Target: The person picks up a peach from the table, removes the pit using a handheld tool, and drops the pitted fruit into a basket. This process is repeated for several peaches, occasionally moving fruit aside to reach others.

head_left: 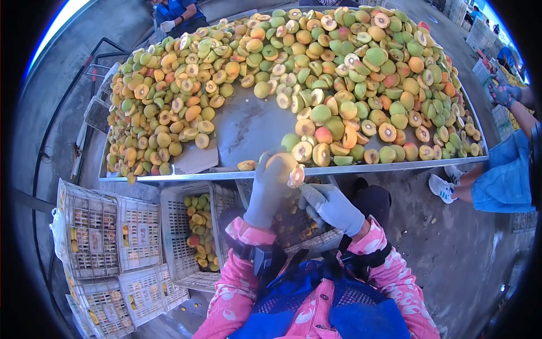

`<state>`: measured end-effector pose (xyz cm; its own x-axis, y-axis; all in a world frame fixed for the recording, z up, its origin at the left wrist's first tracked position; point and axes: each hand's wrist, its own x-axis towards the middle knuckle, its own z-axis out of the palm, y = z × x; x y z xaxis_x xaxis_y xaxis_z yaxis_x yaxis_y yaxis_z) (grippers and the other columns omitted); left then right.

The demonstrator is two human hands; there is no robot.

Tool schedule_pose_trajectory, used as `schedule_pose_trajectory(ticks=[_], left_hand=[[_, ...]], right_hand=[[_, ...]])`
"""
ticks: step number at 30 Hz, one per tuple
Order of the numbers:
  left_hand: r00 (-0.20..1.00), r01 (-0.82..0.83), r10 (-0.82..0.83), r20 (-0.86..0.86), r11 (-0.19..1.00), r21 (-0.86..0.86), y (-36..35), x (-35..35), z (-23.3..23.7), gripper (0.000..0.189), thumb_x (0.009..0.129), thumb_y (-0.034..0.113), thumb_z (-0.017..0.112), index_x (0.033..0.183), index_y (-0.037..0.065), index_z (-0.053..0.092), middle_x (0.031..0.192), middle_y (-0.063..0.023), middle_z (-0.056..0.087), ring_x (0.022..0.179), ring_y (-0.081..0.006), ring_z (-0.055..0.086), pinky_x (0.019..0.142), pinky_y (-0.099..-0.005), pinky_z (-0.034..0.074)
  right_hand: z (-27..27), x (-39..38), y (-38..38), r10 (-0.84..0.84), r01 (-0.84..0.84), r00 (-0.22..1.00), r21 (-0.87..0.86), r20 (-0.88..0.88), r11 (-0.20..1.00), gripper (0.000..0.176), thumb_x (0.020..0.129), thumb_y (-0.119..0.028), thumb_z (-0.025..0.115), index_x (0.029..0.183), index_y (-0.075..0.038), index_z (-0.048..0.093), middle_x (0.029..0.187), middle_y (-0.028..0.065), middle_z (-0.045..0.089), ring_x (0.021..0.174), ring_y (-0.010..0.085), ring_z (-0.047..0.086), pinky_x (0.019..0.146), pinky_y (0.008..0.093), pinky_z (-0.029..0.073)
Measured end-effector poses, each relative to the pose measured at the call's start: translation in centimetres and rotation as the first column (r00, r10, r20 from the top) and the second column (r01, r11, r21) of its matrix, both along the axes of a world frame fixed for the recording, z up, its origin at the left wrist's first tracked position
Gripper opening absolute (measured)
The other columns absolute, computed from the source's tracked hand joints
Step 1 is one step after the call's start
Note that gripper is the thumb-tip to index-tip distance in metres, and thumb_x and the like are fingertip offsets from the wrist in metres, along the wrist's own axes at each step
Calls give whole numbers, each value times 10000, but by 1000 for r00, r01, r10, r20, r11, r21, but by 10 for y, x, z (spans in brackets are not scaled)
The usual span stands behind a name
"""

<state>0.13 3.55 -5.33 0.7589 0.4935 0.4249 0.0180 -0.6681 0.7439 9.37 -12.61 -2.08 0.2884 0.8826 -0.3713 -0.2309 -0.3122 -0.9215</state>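
My left hand, in a grey-white glove, is closed around a halved yellow peach just over the table's near edge. At the fruit's lower side a cut face with a brownish pit shows. My right hand, gloved too, is closed close to that pit, thumb and fingers curled together. Whatever it grips is mostly hidden by the fingers. Beyond both hands, a big heap of green, yellow and reddish peach halves covers much of the metal table. Many halves lie cut side up with pits showing.
A crate with peach pieces stands below the table at left, beside stacked white crates. Another crate sits between my knees. Cardboard lies on the table. One person is across the table; another stands at right.
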Motion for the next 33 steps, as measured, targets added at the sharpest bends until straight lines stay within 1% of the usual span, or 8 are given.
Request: schedule_pose_trajectory(ticks=[6, 13, 18, 20, 25, 27, 31, 33], left_hand=[[987, -95, 156, 24, 712, -696, -33, -11, 45, 413, 1000, 277, 357, 975, -28, 634, 881, -72, 635, 757, -131, 579, 692, -245, 462], [971, -101, 195, 136, 856, -507, -42, -15, 33, 204, 899, 123, 531, 1039, -2, 610, 961, -109, 654, 837, -145, 605, 731, -276, 481], [969, -15, 190, 155, 677, -735, -46, -12, 40, 257, 921, 129, 417, 993, -24, 611, 929, -96, 664, 785, -150, 616, 699, -273, 494], [978, -13, 167, 128, 655, -755, -41, -9, 41, 319, 956, 198, 395, 998, -26, 619, 882, -109, 661, 729, -158, 625, 658, -268, 499], [998, -47, 68, 18, 842, -537, -24, -8, 19, 218, 913, 110, 446, 1004, 2, 612, 856, -84, 664, 709, -146, 633, 645, -284, 494], [994, -112, 111, -19, 988, -110, -24, -3, 26, 182, 911, 114, 476, 963, 16, 621, 842, -82, 654, 682, -136, 619, 636, -278, 488], [999, 27, -13, 45, 941, -337, -22, 1, 17, 195, 929, 147, 477, 923, 7, 613, 831, -78, 657, 682, -146, 619, 628, -286, 489], [965, 239, -95, 243, 694, -679, -24, 3, 7, 250, 954, 194, 456, 945, -1, 612, 817, -81, 666, 701, -158, 634, 624, -286, 502]], right_hand=[[-3, -24, 4, -19, 44, 974, 102, -228, 994, 514, 968, -509, 436, 829, -37, 584, 514, 6, 464, 409, 94, 424, 420, 244, 372], [-18, -56, 11, -167, 240, 941, 231, -296, 943, 430, 1009, -375, 400, 858, -29, 604, 626, -4, 532, 521, 76, 465, 462, 241, 353], [-62, -53, 11, -109, 78, 982, 190, 156, 979, 387, 1012, -353, 408, 1006, -31, 621, 618, -5, 514, 579, 109, 476, 532, 289, 406], [-17, -46, 12, -106, 123, 983, 108, -150, 987, 411, 1003, -406, 407, 964, -53, 614, 582, -11, 466, 521, 119, 443, 490, 284, 385], [-5, -22, 10, 135, -146, 560, 64, -817, 987, 622, 913, -669, 321, 753, -99, 510, 482, -54, 299, 359, 63, 288, 337, 218, 243], [-10, -21, 8, 219, -178, 372, 162, -902, 971, 620, 902, -674, 331, 765, -96, 508, 492, -66, 283, 354, 46, 265, 322, 211, 218], [-27, -27, 7, 334, -127, 134, 318, -933, 940, 610, 901, -666, 347, 766, -92, 501, 492, -69, 292, 347, 35, 248, 314, 204, 203], [-32, -35, 9, 349, 3, 80, 351, -934, 936, 599, 905, -655, 355, 757, -91, 494, 497, -72, 296, 348, 29, 244, 312, 198, 200]])
